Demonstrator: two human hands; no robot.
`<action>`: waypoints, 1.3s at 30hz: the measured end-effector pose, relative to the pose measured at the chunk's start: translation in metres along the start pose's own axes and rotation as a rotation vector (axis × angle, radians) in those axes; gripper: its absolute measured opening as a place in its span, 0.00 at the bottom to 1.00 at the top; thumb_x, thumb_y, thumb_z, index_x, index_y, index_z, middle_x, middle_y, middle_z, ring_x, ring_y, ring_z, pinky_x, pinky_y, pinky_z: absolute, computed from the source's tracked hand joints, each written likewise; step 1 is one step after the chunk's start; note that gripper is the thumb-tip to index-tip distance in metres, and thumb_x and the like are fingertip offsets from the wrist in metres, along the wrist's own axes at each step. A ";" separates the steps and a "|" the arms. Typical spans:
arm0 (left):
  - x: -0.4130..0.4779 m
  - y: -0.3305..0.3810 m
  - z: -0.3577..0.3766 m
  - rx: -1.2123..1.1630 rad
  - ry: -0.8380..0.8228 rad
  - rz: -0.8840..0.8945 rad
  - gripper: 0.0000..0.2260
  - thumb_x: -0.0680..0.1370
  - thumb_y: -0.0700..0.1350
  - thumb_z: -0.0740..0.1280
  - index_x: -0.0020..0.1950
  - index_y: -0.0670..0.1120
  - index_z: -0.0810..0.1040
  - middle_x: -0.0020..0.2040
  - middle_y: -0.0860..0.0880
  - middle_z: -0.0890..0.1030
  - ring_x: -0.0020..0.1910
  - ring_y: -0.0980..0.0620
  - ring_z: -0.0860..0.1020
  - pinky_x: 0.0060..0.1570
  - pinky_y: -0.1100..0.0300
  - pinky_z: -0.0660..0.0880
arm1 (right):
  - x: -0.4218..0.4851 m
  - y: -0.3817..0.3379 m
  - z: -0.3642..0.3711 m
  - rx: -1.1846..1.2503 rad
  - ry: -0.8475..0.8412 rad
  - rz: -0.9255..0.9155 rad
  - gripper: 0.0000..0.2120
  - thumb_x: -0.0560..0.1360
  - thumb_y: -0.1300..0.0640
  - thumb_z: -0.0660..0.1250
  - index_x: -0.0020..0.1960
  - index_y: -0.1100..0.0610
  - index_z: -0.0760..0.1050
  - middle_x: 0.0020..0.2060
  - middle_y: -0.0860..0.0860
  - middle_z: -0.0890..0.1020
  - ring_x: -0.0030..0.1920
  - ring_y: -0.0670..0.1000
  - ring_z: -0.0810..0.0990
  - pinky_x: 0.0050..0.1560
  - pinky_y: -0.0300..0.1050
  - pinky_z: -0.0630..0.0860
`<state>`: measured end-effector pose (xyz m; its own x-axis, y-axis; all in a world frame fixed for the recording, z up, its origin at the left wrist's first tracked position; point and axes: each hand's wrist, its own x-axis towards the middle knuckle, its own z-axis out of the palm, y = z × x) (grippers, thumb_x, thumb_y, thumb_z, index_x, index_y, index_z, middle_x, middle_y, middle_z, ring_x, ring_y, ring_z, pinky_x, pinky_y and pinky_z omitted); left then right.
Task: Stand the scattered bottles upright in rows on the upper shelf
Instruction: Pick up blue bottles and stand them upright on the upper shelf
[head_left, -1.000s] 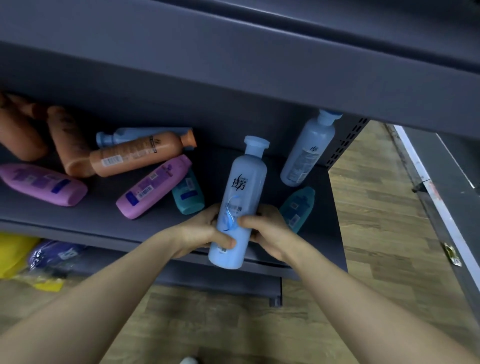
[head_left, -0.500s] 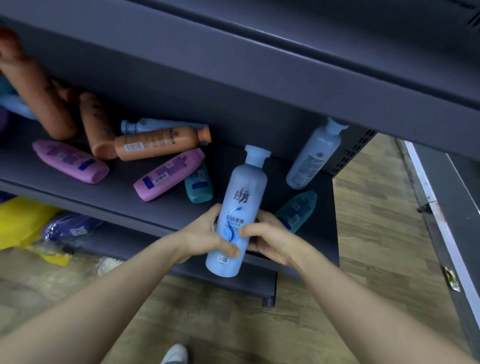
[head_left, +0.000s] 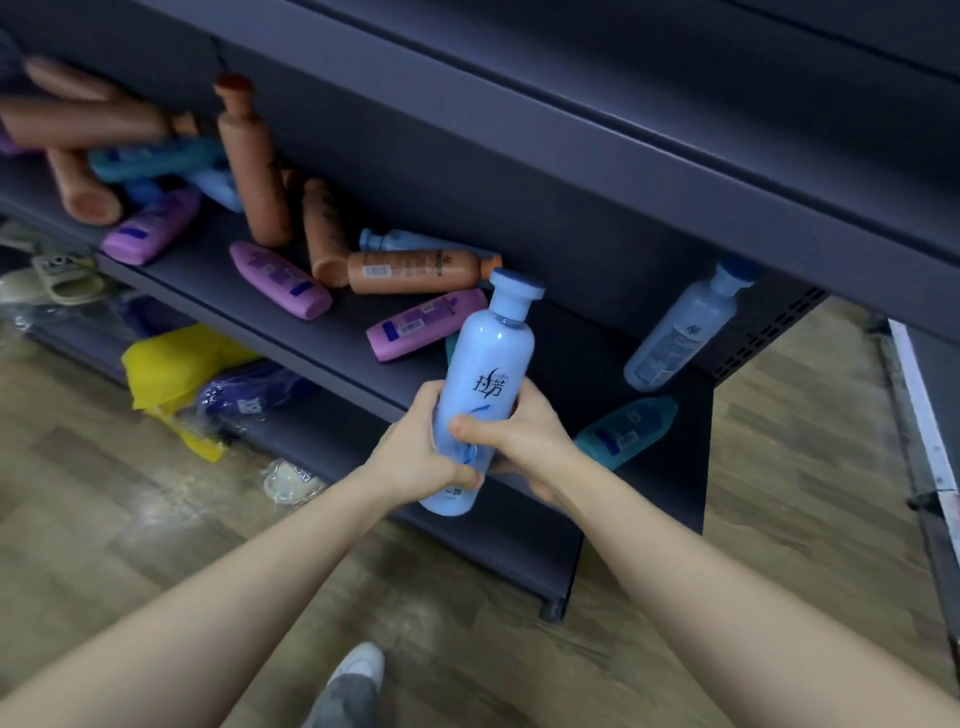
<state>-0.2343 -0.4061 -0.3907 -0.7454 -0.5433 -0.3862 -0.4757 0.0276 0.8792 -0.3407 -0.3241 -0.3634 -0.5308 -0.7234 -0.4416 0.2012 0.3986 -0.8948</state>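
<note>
Grey shelf (head_left: 571, 353) carries toppled bottles (head_left: 415, 270); left hand (head_left: 421, 457) and right hand (head_left: 524, 441) grip one pale blue bottle (head_left: 488, 374) upright, which probably next needs standing at the back

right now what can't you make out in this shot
All in the head view:
- Blue bottle: its lower label is covered by the left hand and right hand.
- Teal bottle behind it: almost wholly hidden by the blue bottle.
- Orange bottles at far left: blurred and cut off by the edge.
- Upper shelf: only its front edge shows, so its top is out of sight.
</note>
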 end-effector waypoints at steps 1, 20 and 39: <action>-0.006 0.000 -0.004 0.000 0.019 -0.003 0.34 0.55 0.45 0.73 0.58 0.59 0.64 0.50 0.53 0.78 0.50 0.49 0.80 0.52 0.46 0.78 | -0.002 -0.002 0.008 -0.028 0.043 -0.027 0.24 0.65 0.67 0.76 0.58 0.56 0.71 0.50 0.53 0.82 0.51 0.53 0.82 0.51 0.56 0.80; -0.120 0.035 -0.093 0.568 0.315 0.045 0.36 0.55 0.63 0.67 0.61 0.54 0.68 0.52 0.55 0.74 0.50 0.52 0.76 0.46 0.51 0.77 | -0.063 -0.070 0.094 -0.288 -0.046 -0.258 0.22 0.58 0.60 0.78 0.49 0.54 0.75 0.44 0.48 0.83 0.46 0.48 0.82 0.49 0.52 0.81; -0.240 0.010 -0.221 0.704 0.597 -0.242 0.38 0.68 0.70 0.61 0.73 0.51 0.61 0.67 0.49 0.70 0.66 0.48 0.69 0.57 0.54 0.70 | -0.098 -0.128 0.246 -0.546 -0.294 -0.355 0.23 0.60 0.57 0.77 0.52 0.55 0.74 0.46 0.47 0.82 0.50 0.48 0.80 0.50 0.46 0.78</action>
<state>0.0433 -0.4610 -0.2270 -0.3211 -0.9336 -0.1588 -0.9029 0.2512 0.3488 -0.1115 -0.4431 -0.2215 -0.2281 -0.9533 -0.1978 -0.4247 0.2802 -0.8609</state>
